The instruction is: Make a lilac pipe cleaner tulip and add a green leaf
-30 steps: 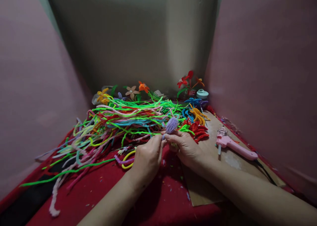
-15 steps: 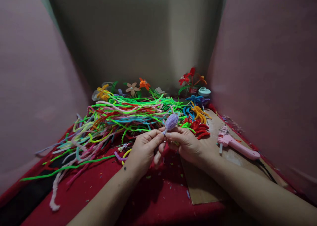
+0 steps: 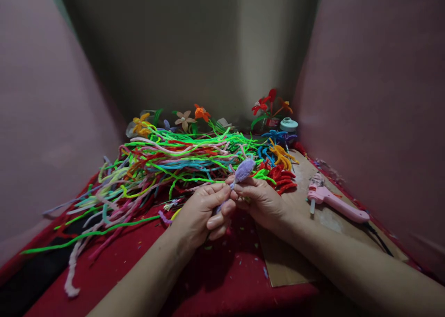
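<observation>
On your far left, a long green pipe cleaner (image 3: 86,236) and a pale pink one (image 3: 71,270) trail across the red cloth worktop (image 3: 139,270). Beyond them lies a big loose heap of pipe cleaners (image 3: 167,161), mostly neon green mixed with pink, blue, red and yellow. Behind the heap, against the back wall, stand small pipe-cleaner flowers: a yellow one (image 3: 141,123), a beige one (image 3: 184,119) and an orange one (image 3: 201,113).

Your left hand (image 3: 200,212) is raised in front of the heap, with the thumb and fingers pinched shut on the thin stem of the lilac pipe-cleaner bud (image 3: 243,170). The bud stands tilted up and to the right, just above both hands and in front of the near edge of the heap. Your right hand (image 3: 262,201) touches the left one, its fingers closed on the same stem right under the bud.

Just right of the bud lie short red pipe-cleaner pieces (image 3: 282,180), with orange-yellow ones (image 3: 281,155) behind them. Further back are red flowers (image 3: 266,104) and a pale teal round lid (image 3: 288,123). A cardboard sheet (image 3: 288,266) lies under your right forearm, and a pink glue gun (image 3: 335,203) rests on it, well apart from your hands, its nozzle pointing towards you.
</observation>
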Action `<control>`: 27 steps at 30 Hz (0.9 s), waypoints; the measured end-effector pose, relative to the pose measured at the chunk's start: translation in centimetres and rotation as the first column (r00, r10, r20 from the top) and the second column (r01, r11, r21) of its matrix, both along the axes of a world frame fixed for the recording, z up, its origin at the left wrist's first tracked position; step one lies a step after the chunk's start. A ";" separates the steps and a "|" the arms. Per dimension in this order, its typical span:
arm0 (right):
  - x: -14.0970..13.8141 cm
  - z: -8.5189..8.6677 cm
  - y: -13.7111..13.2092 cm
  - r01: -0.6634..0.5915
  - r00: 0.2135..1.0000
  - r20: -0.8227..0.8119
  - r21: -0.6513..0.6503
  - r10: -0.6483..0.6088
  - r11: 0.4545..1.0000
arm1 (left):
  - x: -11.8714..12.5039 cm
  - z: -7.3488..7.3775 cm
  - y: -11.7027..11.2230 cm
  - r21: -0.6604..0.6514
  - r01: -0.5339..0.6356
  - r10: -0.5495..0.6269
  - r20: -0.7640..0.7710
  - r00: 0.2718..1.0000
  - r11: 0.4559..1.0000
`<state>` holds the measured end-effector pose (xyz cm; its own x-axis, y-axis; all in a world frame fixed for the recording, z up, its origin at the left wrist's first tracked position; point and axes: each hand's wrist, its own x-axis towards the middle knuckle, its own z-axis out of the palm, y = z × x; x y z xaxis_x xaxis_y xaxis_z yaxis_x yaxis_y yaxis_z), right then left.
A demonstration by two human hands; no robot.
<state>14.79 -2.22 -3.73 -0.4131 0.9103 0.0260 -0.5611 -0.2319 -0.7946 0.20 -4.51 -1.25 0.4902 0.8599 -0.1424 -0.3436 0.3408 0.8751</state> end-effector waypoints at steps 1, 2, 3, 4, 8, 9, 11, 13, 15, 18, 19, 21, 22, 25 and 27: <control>0.0 0.0 -0.1 0.009 1.000 0.011 0.002 -0.009 1.000 | 0.0 0.1 -0.1 0.022 -0.027 0.028 -0.043 0.999 0.999; -0.1 -0.1 -0.1 0.016 1.000 0.022 0.006 -0.016 1.000 | 0.1 0.2 -0.3 0.056 -0.053 0.058 -0.091 0.994 0.997; -0.1 -0.1 -0.1 0.022 0.999 0.032 0.012 -0.022 1.000 | 0.2 0.3 -0.4 0.102 -0.076 0.091 -0.148 0.985 0.992; -0.1 -0.2 -0.1 0.027 0.999 0.042 0.018 -0.028 0.999 | 0.3 0.3 -0.5 0.161 -0.090 0.125 -0.219 0.968 0.983; -0.1 -0.4 0.1 0.072 0.993 0.088 0.030 -0.074 0.997 | 0.6 -0.1 -0.6 0.534 -0.067 0.393 -0.526 0.754 0.843; -0.1 -0.5 0.2 0.083 0.991 0.102 0.027 -0.085 0.996 | 0.7 -0.3 -0.5 0.635 -0.032 0.489 -0.561 0.668 0.772; -0.1 -0.6 0.3 0.097 0.988 0.115 0.022 -0.099 0.995 | 0.6 -0.9 -0.4 0.780 0.072 0.650 -0.566 0.508 0.622; -0.2 -0.8 0.3 0.090 0.989 0.118 0.041 -0.094 0.995 | 0.4 -1.5 -0.2 0.836 0.182 0.739 -0.544 0.398 0.518; -0.2 -0.8 0.2 0.076 0.989 0.121 0.074 -0.084 0.994 | 0.0 -1.8 -0.1 0.846 0.275 0.776 -0.530 0.341 0.456; -0.3 -0.8 0.0 0.059 0.990 0.118 0.104 -0.071 0.993 | -0.3 -1.8 0.0 0.855 0.298 0.785 -0.512 0.348 0.425; -0.3 -0.7 0.0 0.052 0.992 0.106 0.117 -0.064 0.992 | -0.4 -1.7 0.0 0.858 0.273 0.779 -0.510 0.365 0.435; -0.4 -0.6 -0.2 0.033 0.995 0.093 0.155 -0.048 0.987 | -0.3 -1.3 0.0 0.860 0.195 0.755 -0.508 0.414 0.472; -0.4 -0.5 -0.2 0.028 0.995 0.094 0.176 -0.045 0.984 | -0.2 -1.1 -0.1 0.855 0.153 0.737 -0.507 0.447 0.495; -0.3 -0.3 -0.2 0.040 0.988 0.140 0.211 -0.070 0.977 | 0.1 -0.5 -0.1 0.800 0.010 0.659 -0.501 0.561 0.600; -0.1 -0.3 0.0 0.050 0.983 0.165 0.210 -0.085 0.976 | 0.3 -0.2 -0.2 0.676 -0.098 0.554 -0.502 0.664 0.731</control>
<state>14.65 -2.26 -3.98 -0.3655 0.9190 0.1482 -0.4202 -0.0208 -0.9072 0.54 -4.69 -1.43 0.1352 0.9566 0.2580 0.3871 -0.2907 0.8750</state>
